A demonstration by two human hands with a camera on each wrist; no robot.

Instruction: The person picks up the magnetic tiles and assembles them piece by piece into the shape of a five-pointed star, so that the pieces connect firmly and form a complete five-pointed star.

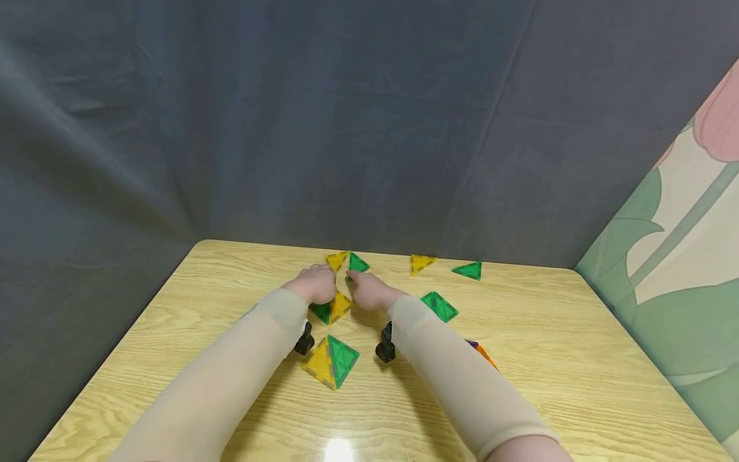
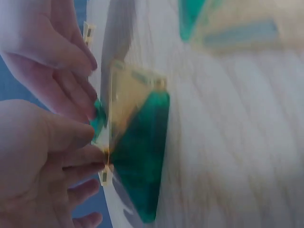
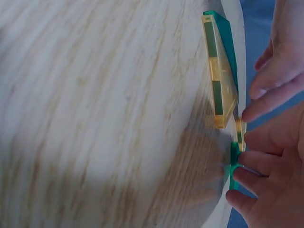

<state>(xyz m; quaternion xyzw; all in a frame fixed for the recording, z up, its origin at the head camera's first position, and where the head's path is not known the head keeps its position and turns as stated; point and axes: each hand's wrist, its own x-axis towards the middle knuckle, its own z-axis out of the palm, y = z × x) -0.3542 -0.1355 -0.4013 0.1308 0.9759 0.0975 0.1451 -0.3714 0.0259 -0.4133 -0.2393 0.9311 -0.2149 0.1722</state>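
Note:
My left hand [image 1: 316,283] reaches to the back of the table, its fingers at a flat yellow triangle tile [image 1: 337,259]. Beside it my right hand [image 1: 371,291] touches a green triangle tile [image 1: 357,263] with fairly straight fingers. In the right wrist view, spread fingers rest along that green tile's edge [image 3: 234,159]. Just in front of the hands lies a pair made of a green triangle [image 2: 145,156] and a yellow triangle [image 1: 340,307], partly under the left hand in the head view. Nearer me, another yellow triangle [image 1: 321,363] and green triangle [image 1: 342,360] lie edge to edge.
Right of the hands lie a yellow triangle [image 1: 422,264], a green triangle [image 1: 469,270] and a green tile [image 1: 441,307]. Orange and purple pieces [image 1: 486,356] show partly behind the right forearm. A dark curtain [image 1: 346,128] hangs behind the wooden table [image 1: 577,359].

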